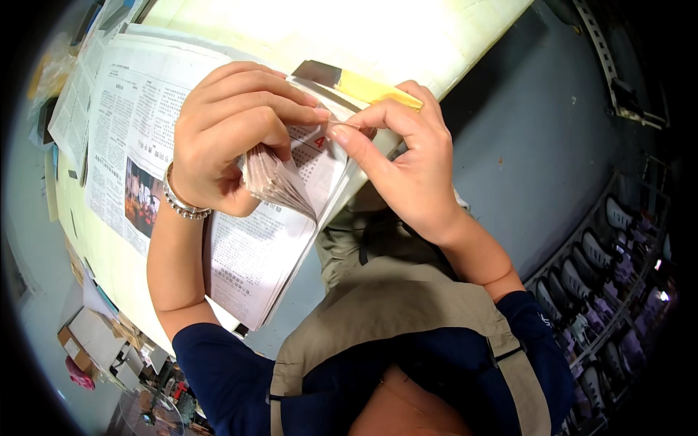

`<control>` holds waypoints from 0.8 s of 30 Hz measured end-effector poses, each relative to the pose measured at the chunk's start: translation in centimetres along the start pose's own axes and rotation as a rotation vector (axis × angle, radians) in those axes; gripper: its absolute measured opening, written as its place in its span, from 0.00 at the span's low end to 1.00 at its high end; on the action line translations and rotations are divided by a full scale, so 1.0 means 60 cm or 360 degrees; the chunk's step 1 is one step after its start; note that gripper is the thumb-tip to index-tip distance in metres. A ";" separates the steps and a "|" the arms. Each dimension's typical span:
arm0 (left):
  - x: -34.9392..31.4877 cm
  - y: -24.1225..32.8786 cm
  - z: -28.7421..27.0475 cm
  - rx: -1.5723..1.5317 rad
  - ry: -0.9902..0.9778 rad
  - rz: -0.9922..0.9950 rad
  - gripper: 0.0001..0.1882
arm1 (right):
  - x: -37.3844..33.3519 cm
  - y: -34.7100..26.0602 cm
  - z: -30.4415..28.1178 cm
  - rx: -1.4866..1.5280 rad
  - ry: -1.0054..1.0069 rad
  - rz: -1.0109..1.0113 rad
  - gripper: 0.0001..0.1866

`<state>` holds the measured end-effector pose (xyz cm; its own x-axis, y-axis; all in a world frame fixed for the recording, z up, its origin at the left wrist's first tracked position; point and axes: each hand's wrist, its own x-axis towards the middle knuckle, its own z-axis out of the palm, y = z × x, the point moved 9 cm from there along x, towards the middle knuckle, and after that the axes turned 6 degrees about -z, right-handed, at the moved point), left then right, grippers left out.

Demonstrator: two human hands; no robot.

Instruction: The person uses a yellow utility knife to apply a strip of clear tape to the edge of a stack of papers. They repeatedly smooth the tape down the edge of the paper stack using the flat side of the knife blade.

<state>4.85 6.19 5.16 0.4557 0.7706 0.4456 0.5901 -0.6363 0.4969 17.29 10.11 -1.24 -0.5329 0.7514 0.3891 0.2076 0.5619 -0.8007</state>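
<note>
Banknotes, a thick fanned wad, sit at about 11 o'clock from frame centre, over the newspaper spread on the pale table. We judge the wad light, soft and floppy; single notes are thin and slick against each other, so the fan can slide apart if the clamp loosens. Best hold: clamp the bound end in the palm and peel loose corners one at a time from the free edge.

Left hand is curled tight round the wad, fingers wrapped over the top, thumb underneath, closed firmly on it. A beaded bracelet sits on that wrist.

Right hand comes in from 3 o'clock of the wad. Thumb and forefinger are pinched nearly together at the top edge of the notes, touching the left fingertips. We cannot tell for sure whether a single note corner is between them; it looks like a thin edge is caught there. The other fingers are loosely bent, holding nothing.

A yellow pad or block lies at 12 o'clock of the hands, just beyond them on the table edge. Grey floor at 3 o'clock.
</note>
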 end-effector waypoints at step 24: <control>-0.008 -0.005 0.002 -0.0096 -0.0007 0.0035 0.18 | 0.003 -0.010 0.002 0.0001 0.0110 -0.0073 0.06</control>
<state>4.53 6.02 4.75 0.4708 0.7566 0.4538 0.5389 -0.6539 0.5311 16.94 9.84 -0.74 -0.4841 0.7468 0.4560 0.1836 0.5963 -0.7815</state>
